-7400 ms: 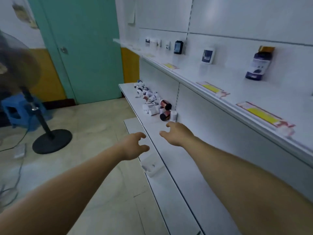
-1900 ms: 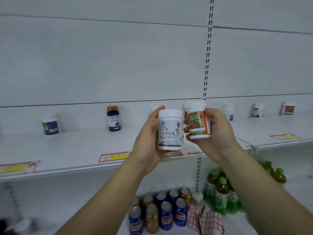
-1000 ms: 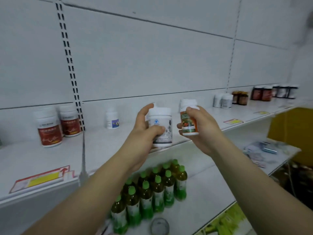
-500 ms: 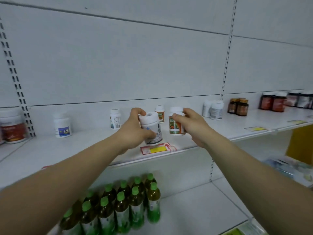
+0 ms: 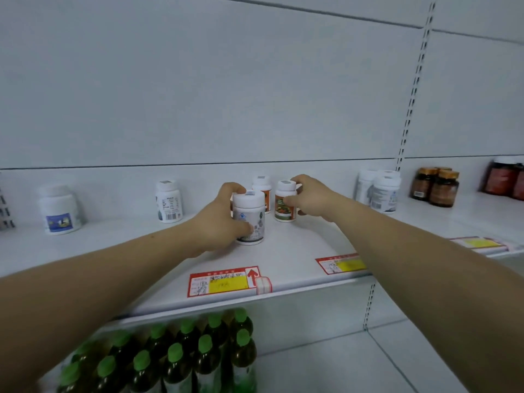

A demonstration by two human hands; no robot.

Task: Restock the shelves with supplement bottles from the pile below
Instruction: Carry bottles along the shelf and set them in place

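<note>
nearest, the left hand [image 5: 219,222] wraps the grey-labelled bottle [image 5: 249,217] standing on the shelf [image 5: 297,245], and just beyond it the right hand [image 5: 310,198] clasps the orange-labelled bottle [image 5: 285,201] close before a matching bottle [image 5: 262,188], which a careless release might topple.

You are standing in a shop: white retail shelving [image 5: 297,245] is carrying red-and-yellow price tags [image 5: 224,282] along its edge, supplement bottles [image 5: 167,201] in rows, green-capped drink bottles [image 5: 207,355] below.
</note>
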